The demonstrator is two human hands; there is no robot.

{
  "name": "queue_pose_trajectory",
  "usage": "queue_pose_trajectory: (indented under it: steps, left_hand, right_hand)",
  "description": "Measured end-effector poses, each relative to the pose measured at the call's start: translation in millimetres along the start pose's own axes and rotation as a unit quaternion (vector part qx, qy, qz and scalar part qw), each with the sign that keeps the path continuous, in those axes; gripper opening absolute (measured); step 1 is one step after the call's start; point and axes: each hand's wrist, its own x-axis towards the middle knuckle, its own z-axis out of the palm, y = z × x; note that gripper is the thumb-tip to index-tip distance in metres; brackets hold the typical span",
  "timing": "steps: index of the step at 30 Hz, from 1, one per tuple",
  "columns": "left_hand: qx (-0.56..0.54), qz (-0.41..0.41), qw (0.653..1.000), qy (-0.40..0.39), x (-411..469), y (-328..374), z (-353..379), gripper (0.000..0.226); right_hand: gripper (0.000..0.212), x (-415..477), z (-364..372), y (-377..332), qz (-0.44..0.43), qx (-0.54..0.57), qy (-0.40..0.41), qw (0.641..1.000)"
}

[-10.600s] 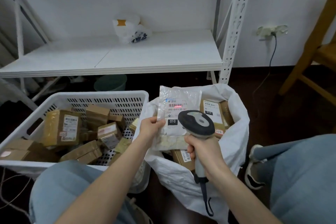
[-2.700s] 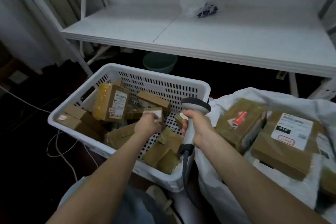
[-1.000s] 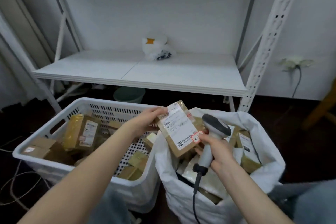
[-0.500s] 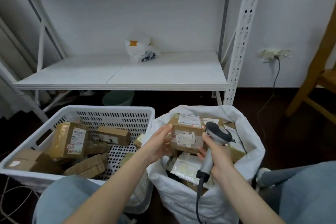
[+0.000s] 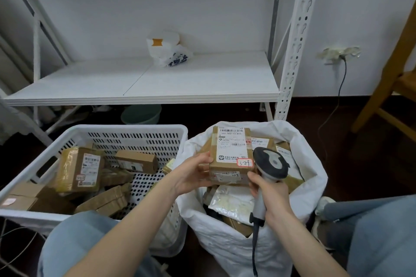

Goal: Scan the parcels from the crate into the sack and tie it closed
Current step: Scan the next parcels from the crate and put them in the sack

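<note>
Here the left hand (image 5: 191,174) grips a brown cardboard parcel (image 5: 229,155) by its left side, fingers and thumb curled round that edge with some fingertips out of sight, and holds it over the open mouth of the white sack (image 5: 227,240). The right hand (image 5: 271,191) is wrapped round the handle of the scanner (image 5: 270,164). Its dark head sits just beside the parcel's right edge and covers a corner of it, and its window faces away, so no beam can be made out. The parcel's label carries a barcode and print too fine to read. Beneath it the sack holds more parcels, mostly hidden. The white crate (image 5: 135,130) on the left holds several brown boxes (image 5: 78,168), and a knee (image 5: 85,238) in blue denim covers its near rim. A wooden chair (image 5: 396,87) is cut off at the right edge.
</note>
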Motion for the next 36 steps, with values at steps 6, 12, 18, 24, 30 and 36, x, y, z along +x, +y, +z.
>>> queue_pose_trajectory:
  steps: [6, 12, 18, 24, 30, 36]
  left_hand:
    - [0.038, 0.024, 0.999, -0.016, 5, -7, -13, 0.079]
    - [0.035, 0.029, 0.998, 0.043, 4, -14, -5, 0.051]
    - [0.025, 0.076, 0.991, 0.107, 8, -28, -6, 0.045]
    - [0.041, 0.102, 0.984, 0.141, 11, -42, -12, 0.052]
    - [0.139, 0.132, 0.968, 0.161, 4, -43, -23, 0.062]
    - [0.143, 0.121, 0.97, 0.156, 5, -50, -24, 0.064]
  right_hand:
    - [0.023, -5, 0, 5, -0.005, 0.033, -0.022, 0.999]
    - [0.03, -2, -4, 13, -0.023, -0.01, 0.003, 1.0]
    - [0.017, -32, -8, 5, -0.046, -0.05, -0.021, 0.997]
    - [0.034, -72, -5, 2, -0.039, -0.135, -0.081, 0.987]
    - [0.026, -82, 6, -5, -0.039, -0.156, -0.114, 0.98]
    - [0.026, -87, 6, 0, -0.025, -0.18, -0.111, 0.977]
